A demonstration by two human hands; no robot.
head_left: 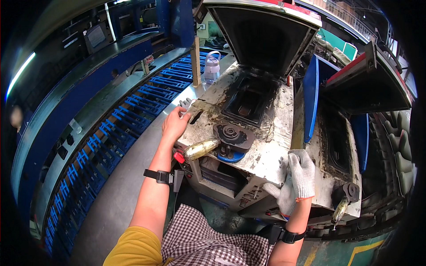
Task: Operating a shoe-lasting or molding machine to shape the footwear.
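Note:
My bare left hand (174,126) rests at the left edge of the stained metal machine top (270,153), fingers bent but apart. Just beyond its fingertips lies a grey-white knitted piece, perhaps a glove (185,103). On my right hand (302,172) is a white knit glove with an orange cuff. Its fingers are curled at the machine's right corner, closed on a second white knit glove (285,197) that hangs down beside them. Between my hands sits a dark round-hubbed clamp (231,135) with a handle wrapped in yellowish tape (200,149).
The machine's black-lined lid (264,37) stands raised over a dark recessed mould (245,101). To the right is a similar machine with an open lid (370,84) and blue side panels (312,95). Blue conveyor racks (128,117) run along the left. A clear bottle (212,68) stands behind.

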